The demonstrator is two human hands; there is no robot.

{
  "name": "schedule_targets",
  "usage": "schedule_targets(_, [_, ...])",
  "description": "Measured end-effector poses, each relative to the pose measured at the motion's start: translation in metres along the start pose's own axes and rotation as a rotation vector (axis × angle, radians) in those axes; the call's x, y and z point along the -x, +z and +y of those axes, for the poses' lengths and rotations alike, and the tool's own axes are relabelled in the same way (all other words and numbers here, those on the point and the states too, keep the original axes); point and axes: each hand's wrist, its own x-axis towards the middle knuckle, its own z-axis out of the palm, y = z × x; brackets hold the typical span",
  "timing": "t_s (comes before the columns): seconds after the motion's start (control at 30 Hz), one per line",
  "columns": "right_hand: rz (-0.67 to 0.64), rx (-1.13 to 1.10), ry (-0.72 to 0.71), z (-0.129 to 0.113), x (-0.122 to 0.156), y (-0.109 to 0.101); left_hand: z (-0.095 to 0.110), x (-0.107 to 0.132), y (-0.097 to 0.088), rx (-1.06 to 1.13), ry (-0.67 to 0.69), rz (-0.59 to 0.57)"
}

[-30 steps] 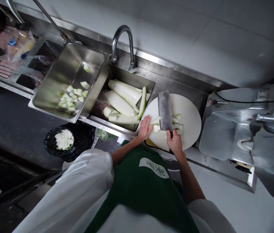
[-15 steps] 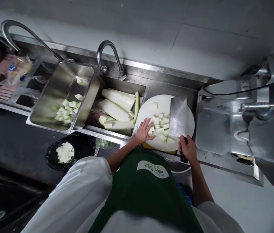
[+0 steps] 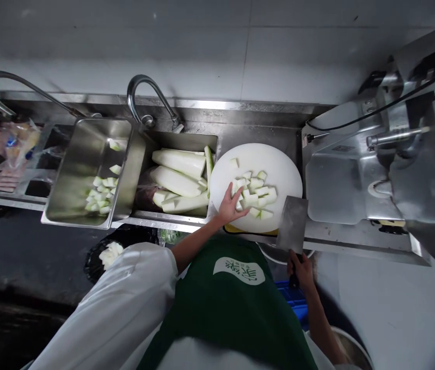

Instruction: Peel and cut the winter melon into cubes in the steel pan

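Observation:
A round white cutting board [image 3: 279,164] lies on the steel counter with several pale green melon chunks [image 3: 258,192] on it. My left hand [image 3: 230,205] rests at the board's near left edge, fingers spread over the leftmost chunks. My right hand [image 3: 300,267] grips the dark handle of a cleaver [image 3: 292,223]. Its broad blade lies flat at the board's near right edge, past the counter's front.
A sink [image 3: 181,139] left of the board holds long peeled melon pieces [image 3: 177,172]. A steel pan [image 3: 86,154] further left holds cut chunks [image 3: 100,198]. A steel slicing machine [image 3: 375,174] stands on the right. A black bag with peelings [image 3: 111,252] sits below.
The cleaver came up out of the melon, swung right off the board and back toward me. The strips now lie as chunks. My left hand stayed by them.

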Motion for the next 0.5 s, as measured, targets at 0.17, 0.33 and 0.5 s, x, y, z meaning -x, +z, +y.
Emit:
schedule_targets(0.17, [-0.089,-0.095,0.066,-0.001,-0.016,0.052,0.026,0.009,0.014,-0.165,-0.021,-0.031])
schedule_targets(0.33, [-0.131,-0.145,0.028,-0.009,-0.032,0.106,0.049,0.002,0.028,-0.302,-0.054,-0.099])
schedule_targets(0.5, [-0.130,-0.217,-0.035,-0.015,-0.025,0.147,0.058,-0.003,0.032,-0.289,-0.032,-0.107])
